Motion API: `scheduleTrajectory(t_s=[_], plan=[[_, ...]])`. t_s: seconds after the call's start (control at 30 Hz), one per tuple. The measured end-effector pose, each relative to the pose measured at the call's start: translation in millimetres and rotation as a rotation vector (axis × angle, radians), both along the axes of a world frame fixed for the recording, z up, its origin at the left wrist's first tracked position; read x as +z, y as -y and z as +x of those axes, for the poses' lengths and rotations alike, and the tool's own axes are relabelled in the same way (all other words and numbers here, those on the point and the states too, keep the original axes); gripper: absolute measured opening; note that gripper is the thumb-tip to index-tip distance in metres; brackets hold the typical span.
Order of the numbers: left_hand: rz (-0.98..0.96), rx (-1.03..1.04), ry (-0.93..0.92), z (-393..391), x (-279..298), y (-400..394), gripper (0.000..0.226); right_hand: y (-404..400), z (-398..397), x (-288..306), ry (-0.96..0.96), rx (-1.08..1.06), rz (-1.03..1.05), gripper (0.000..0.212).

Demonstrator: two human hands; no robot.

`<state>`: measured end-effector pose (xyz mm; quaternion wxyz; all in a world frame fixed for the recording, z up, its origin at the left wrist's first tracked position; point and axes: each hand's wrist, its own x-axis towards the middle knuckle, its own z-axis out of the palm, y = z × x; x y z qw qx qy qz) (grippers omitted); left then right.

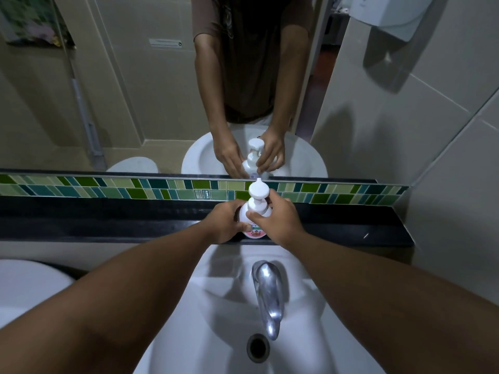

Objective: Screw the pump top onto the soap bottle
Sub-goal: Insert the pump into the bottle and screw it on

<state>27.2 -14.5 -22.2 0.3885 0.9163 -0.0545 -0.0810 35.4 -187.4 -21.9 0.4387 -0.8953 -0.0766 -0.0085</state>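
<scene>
Behind sink (310,306), left hand (225,221) grips soap bottle (249,224); right hand (278,220) pinches pump top (258,197).

A chrome faucet (267,295) overhangs the white sink (216,306) below a mirror (135,90).

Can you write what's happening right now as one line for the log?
step: screwing pump on | left hand: holds bottle on ledge | right hand: grips pump collar | pump: upright on bottle

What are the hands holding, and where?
The left hand grips the soap bottle around its body. The right hand pinches the collar of the pump top.
</scene>
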Motion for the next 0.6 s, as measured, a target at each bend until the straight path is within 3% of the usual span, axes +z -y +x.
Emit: scheduleTrajectory(t_s=[0.13,0.27,0.47,0.6], plan=[[-0.01,-0.003,-0.006,0.2,-1.6,-0.7,0.051,-5.4,1.9,3.2,-0.026,-0.074,0.03,0.064],[-0.01,-0.013,-0.008,0.8,-1.3,-1.6,0.049,-5.1,0.5,2.1,0.009,-0.018,0.033,0.08],[-0.013,0.002,-0.018,2.1,-2.5,-0.9,0.053,5.1,-3.8,4.3,0.041,0.028,-0.072,0.042],[-0.055,0.019,-0.043,0.4,-1.4,-1.4,0.055,6.0,-2.6,7.4,0.084,0.048,-0.084,0.044]])
